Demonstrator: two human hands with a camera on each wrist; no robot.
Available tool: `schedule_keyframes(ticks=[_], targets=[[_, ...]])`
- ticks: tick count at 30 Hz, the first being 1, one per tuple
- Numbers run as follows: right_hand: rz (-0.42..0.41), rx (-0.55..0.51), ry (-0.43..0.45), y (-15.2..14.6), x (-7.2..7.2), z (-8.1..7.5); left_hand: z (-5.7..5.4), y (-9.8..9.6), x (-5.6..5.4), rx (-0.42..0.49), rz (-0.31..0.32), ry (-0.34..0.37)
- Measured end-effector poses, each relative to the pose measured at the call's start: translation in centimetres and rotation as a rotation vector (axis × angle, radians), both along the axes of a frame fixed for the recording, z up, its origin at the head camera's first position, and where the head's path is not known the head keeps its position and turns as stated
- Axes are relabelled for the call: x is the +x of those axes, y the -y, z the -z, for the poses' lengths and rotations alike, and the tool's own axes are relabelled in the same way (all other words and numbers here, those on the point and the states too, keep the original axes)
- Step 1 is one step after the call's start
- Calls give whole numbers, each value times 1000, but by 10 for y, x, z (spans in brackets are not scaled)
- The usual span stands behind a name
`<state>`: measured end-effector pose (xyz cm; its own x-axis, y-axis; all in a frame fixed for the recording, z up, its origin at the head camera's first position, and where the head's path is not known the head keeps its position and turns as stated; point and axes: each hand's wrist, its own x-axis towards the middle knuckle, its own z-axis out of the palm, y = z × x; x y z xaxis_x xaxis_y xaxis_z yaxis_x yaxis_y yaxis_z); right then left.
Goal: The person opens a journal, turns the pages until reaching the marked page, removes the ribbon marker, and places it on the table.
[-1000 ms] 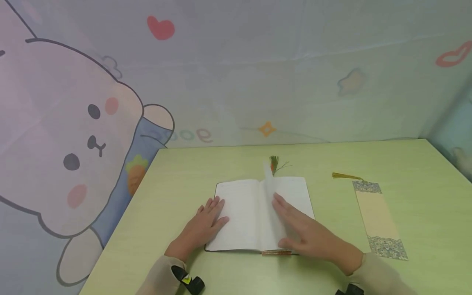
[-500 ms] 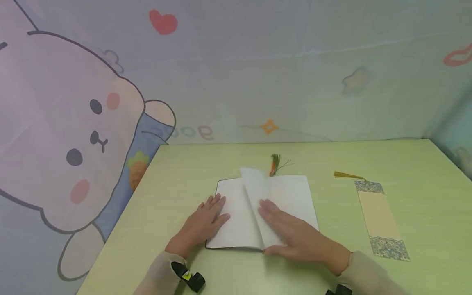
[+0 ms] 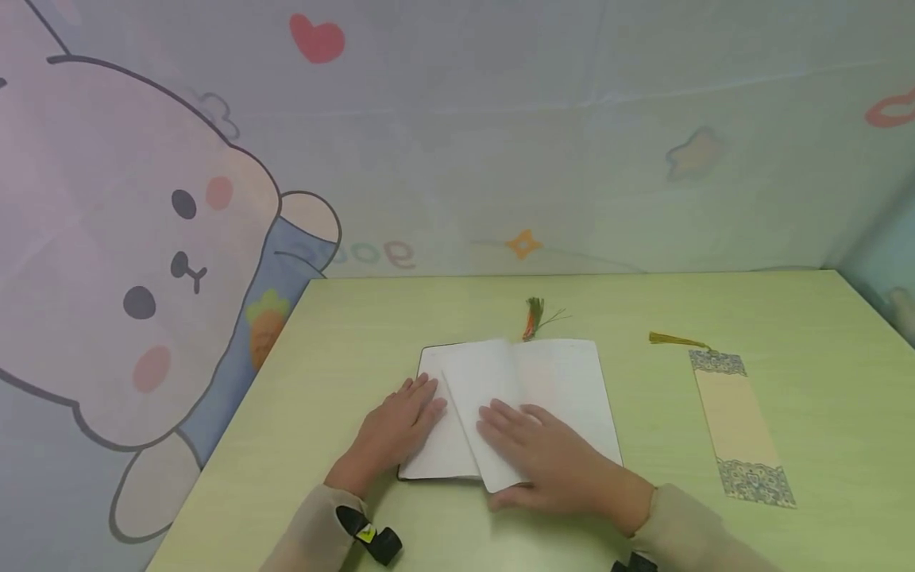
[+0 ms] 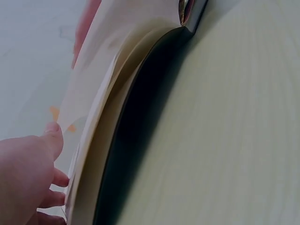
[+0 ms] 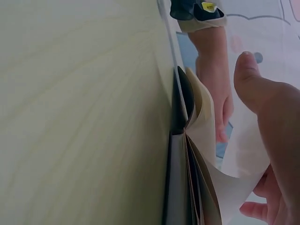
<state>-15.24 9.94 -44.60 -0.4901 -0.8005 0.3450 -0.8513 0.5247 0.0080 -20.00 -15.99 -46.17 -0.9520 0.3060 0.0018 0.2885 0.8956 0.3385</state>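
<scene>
Two hands are at one open notebook (image 3: pixel 572 389), which lies in the middle of the table (image 3: pixel 372 318) in front of the person. The notebook looks light, and I think it would be easy to slide. Its pages look thin and soft, so they would bend fast and could crease or tear if pulled hard. The cover (image 4: pixel 140 108) looks stiffer than the paper. A good place to hold a page would be its outer edge or a corner, with a soft pinch. To lift the whole notebook, it would be best to hold the cover on both sides.

The left hand (image 3: pixel 393 429) rests on the outer edge of the left page, with its thumb and fingers apart. The right hand (image 3: pixel 557 461) lies on a lifted page (image 3: pixel 472 397), with its fingers long and its thumb away from them. Neither hand is pinching anything that I can see.

The pages are white and their corners are round. The lifted page slants over the left side. A faint pink patch shows on the right side, and the cover is dark. A green and orange tassel (image 3: pixel 534 318) is at the far edge; I cannot tell what it is tied to. A tan bookmark (image 3: pixel 736 421) lies to the right, apart from the notebook
</scene>
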Motion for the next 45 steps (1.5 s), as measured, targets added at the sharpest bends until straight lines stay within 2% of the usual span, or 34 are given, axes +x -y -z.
schedule_keyframes(ticks=[9, 17, 24, 34, 41, 45], targets=[[-29, 51, -10, 10, 2, -4, -2, -8, -1, -12, -75, -8], [-73, 94, -23, 18, 3, -6, 2, -13, 0, -17, -103, -24], [-121, 71, -93, 18, 4, -4, 2, -16, 3, -12, -86, -56], [-144, -12, -140, 6, 4, -2, 7, -11, -2, -6, -34, -89], [-131, -64, -154, -6, 3, -3, 7, -6, -3, 19, 1, -87], [-92, -73, -163, -16, 3, -2, 7, -4, -5, 32, 18, -91]])
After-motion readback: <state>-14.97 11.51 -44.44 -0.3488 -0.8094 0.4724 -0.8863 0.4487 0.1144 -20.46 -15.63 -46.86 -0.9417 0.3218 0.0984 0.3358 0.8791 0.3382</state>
